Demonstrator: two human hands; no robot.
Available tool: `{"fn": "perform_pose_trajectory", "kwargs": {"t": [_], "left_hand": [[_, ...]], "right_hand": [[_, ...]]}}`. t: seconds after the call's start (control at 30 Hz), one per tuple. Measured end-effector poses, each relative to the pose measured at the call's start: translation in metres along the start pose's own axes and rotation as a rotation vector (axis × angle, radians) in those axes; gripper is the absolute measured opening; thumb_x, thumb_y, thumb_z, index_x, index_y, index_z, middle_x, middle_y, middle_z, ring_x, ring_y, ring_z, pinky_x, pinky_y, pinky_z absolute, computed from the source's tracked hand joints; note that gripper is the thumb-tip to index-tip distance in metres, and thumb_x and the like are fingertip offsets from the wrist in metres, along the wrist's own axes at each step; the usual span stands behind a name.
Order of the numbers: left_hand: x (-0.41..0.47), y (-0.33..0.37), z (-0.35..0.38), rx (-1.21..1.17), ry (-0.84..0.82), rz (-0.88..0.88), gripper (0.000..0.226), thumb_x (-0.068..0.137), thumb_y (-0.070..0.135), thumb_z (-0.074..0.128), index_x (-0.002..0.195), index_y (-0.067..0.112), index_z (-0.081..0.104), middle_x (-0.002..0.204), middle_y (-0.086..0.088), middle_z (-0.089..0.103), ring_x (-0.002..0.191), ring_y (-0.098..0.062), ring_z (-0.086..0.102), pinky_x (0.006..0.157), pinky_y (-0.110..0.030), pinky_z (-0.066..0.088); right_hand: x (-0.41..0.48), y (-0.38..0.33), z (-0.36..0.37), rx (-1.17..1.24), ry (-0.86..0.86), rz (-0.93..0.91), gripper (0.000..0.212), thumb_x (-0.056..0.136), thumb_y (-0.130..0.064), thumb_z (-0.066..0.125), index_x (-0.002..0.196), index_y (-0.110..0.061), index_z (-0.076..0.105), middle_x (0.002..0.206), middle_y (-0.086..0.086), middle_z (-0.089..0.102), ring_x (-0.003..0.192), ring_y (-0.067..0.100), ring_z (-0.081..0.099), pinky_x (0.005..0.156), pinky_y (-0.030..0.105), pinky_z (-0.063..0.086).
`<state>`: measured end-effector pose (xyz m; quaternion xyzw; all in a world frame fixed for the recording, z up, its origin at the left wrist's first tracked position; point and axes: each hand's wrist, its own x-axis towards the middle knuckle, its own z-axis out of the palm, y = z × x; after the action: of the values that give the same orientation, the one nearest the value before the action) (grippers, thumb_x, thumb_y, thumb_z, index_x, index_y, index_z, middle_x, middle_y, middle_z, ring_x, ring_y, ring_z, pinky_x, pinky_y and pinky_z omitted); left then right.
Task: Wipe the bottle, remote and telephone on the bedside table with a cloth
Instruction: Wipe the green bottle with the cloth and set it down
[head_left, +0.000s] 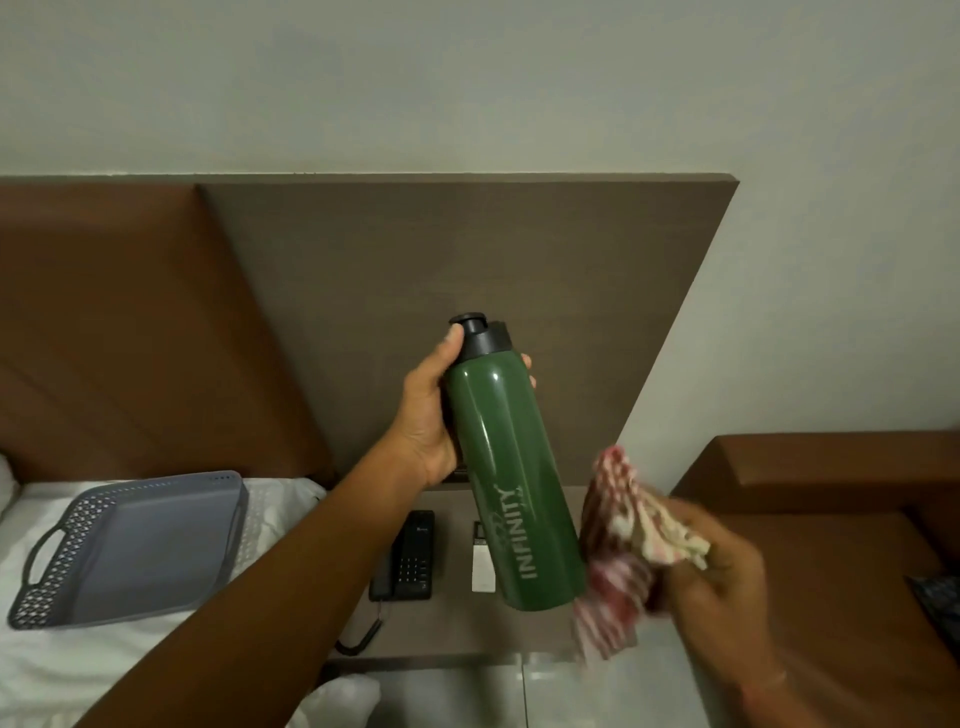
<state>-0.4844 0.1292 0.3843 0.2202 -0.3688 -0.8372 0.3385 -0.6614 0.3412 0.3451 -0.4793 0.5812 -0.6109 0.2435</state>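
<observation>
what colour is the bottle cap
Black, on the dark green bottle; the cap shows in the head view.

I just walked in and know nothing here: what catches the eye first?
A green bottle marked INFINITY, held up mid-frame by the left hand. Beside its base, the right hand clutches a red-and-white cloth. Below, a black telephone lies on the bedside table.

The wall (467, 78) is plain and pale grey-white; against it stands a dark wooden headboard panel (467, 249), with a brown padded part (104, 312) at its left; below lies a bed with white sheets (130, 660); a grey plastic tray (150, 540) rests on it; at the right stands a brown upholstered seat (831, 493); the light is dim and even.
</observation>
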Motion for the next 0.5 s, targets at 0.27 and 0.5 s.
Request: {"fn": "perform_pose_trajectory", "kwargs": {"t": [0.27,0.5], "left_hand": [[-0.001,-0.005,0.042,0.289,0.215,-0.176,0.073,0.062,0.042,0.088,0.119,0.004,0.066,0.105,-0.018,0.075,0.094,-0.033,0.073,0.088,-0.046,0.059],[0.000,-0.002,0.025,0.367,0.487,-0.109,0.059,0.046,0.048,0.094,0.090,0.014,0.072,0.074,-0.004,0.079,0.066,-0.019,0.077,0.048,-0.027,0.057]], "right_hand": [[0.058,-0.025,0.038,-0.673,-0.273,-0.605,0.033,0.087,-0.020,0.059,0.119,-0.017,0.066,0.141,0.006,0.050,0.140,0.025,0.034,0.108,0.041,0.037],[-0.009,0.028,0.050,-0.902,-0.569,-0.714,0.069,0.059,-0.029,0.086,0.119,-0.034,0.053,0.139,-0.004,0.049,0.137,0.020,0.032,0.101,0.056,0.041]]}}
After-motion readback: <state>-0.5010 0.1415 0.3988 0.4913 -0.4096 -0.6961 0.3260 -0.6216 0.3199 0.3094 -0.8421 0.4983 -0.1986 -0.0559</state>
